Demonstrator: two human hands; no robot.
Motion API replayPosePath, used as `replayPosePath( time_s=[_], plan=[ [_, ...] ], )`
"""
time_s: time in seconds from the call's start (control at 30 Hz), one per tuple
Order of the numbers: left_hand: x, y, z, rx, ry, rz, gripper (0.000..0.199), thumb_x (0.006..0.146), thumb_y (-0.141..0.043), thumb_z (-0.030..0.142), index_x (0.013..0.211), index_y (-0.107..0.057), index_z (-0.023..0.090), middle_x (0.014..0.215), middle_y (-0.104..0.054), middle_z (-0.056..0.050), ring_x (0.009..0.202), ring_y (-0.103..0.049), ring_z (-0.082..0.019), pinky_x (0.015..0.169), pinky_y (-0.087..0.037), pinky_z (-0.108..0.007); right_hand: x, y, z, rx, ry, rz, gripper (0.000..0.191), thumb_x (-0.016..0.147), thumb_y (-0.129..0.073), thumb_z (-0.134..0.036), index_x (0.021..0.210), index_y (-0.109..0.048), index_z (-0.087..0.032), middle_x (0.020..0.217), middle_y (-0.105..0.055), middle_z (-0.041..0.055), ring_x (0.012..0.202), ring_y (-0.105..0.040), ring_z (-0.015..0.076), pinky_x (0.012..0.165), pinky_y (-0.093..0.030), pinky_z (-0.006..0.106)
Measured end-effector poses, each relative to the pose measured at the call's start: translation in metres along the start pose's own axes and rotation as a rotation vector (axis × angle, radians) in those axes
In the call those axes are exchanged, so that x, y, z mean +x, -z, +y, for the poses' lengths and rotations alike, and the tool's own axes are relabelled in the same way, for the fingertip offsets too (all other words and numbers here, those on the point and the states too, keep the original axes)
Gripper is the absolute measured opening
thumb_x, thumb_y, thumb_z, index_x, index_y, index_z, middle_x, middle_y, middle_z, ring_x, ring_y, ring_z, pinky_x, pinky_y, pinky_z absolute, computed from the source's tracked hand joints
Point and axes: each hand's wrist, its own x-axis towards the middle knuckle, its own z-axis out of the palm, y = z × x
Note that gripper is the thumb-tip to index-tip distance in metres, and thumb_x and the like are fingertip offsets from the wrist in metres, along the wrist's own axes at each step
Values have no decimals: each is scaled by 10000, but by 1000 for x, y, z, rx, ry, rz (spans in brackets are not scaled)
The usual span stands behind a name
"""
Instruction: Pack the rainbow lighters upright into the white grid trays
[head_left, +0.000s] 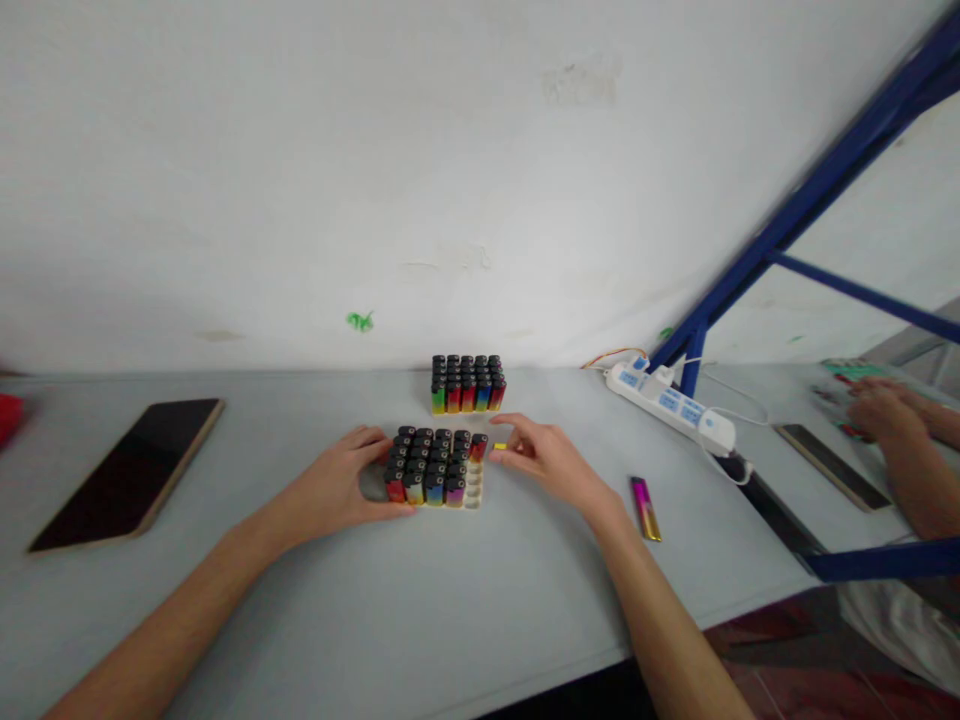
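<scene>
Black-topped lighters point(435, 488) stand upright in a pale tray point(472, 490) on the table. The tray's right column has one red lighter point(478, 448) at the back and several bare round slots in front of it. My left hand point(349, 480) grips the left side of this tray, thumb at the front corner and fingers behind. To the right of the tray is my right hand point(544, 458), index finger stretched above the thumb. At its thumb shows the yellow end of what looks like a lighter point(499, 447); the rest is hidden by the hand.
Behind stands a second block of upright lighters point(468, 390) near the wall. A pink-gold lighter point(646, 508) lies at right, near a white power strip point(671, 405) and a blue metal frame point(750, 265). A phone point(127, 475) lies left. Another person's hands point(889, 410) work far right.
</scene>
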Motion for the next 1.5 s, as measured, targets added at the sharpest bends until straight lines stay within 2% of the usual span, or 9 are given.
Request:
replayPosePath(
  time_s=[0.17, 0.3, 0.43, 0.6, 0.73, 0.8, 0.93, 1.17, 1.5],
  plan=[
    [1, -4, -6, 13, 0, 20, 710, 723, -930, 850, 1076, -841, 240, 1239, -833, -127, 1186, -779, -401, 1144, -658, -535, -58, 58, 34, -216, -240, 494, 509, 1107, -591, -665, 1226, -804, -219, 1061, -829, 139, 867, -743, 297, 877, -593, 447],
    [3, -6, -8, 7, 3, 8, 693, 710, -938, 841, 1050, -833, 248, 1182, -831, -119, 1163, -783, -400, 1122, -660, -526, -121, 64, 73, -553, -570, 547, 435, 1063, -637, -555, 1270, -794, -206, 1112, -817, 182, 982, -779, 367, 918, -603, 509],
    [3, -5, -8, 1, 14, 3, 730, 713, -930, 857, 1068, -820, 229, 1204, -821, -132, 1169, -776, -406, 1127, -654, -544, -144, 51, 90, -526, -606, 487, 365, 1008, -664, -484, 1191, -813, -205, 1029, -808, 179, 977, -786, 378, 933, -621, 521],
    [1, -3, -7, 7, -22, -4, 697, 760, -914, 847, 1072, -821, 230, 1232, -824, -131, 1177, -770, -403, 1106, -663, -535, -105, 45, 63, -59, -409, 541, 594, 933, -688, -840, 985, -746, -251, 943, -783, 145, 855, -745, 325, 792, -647, 475],
    [1, -7, -2, 27, -16, 30, 692, 764, -923, 810, 1106, -830, 215, 1252, -834, -150, 1187, -775, -421, 1148, -651, -587, -45, 27, 20, 468, -262, 311, 634, 974, -647, -908, 1074, -635, -282, 742, -662, -20, 588, -587, 185, 534, -480, 294],
    [2, -11, 0, 47, 6, 71, 690, 766, -930, 783, 1141, -834, 212, 1278, -836, -171, 1214, -774, -443, 1159, -644, -607, -14, 13, 4, 524, -183, 289, 621, 984, -657, -896, 1049, -628, -279, 635, -495, -90, 530, -438, 147, 501, -360, 260],
    [4, -17, 3, 66, 18, 90, 617, 812, -920, 764, 1121, -817, 240, 1228, -845, -167, 1178, -788, -431, 1096, -664, -579, 29, -20, -9, 424, -122, 365, 718, 962, -604, -958, 764, -541, -271, 629, -456, -54, 607, -405, 152, 549, -324, 288],
    [6, -16, 4, 72, 8, 79, 596, 819, -917, 764, 1053, -770, 236, 1152, -836, -124, 1123, -783, -385, 1078, -648, -539, 22, -52, -5, 343, -243, 416, 684, 951, -538, -874, 617, -382, -297, 584, -355, -46, 603, -337, 146, 587, -257, 321],
    [8, -12, 11, 72, 24, 42, 524, 819, -946, 672, 997, -725, 232, 1124, -808, -111, 1090, -765, -363, 1037, -621, -484, 13, -49, -7, 273, -128, 382, 521, 1060, -530, -721, 776, -470, -289, 641, -499, -46, 629, -459, 172, 623, -357, 313]
  ],
)
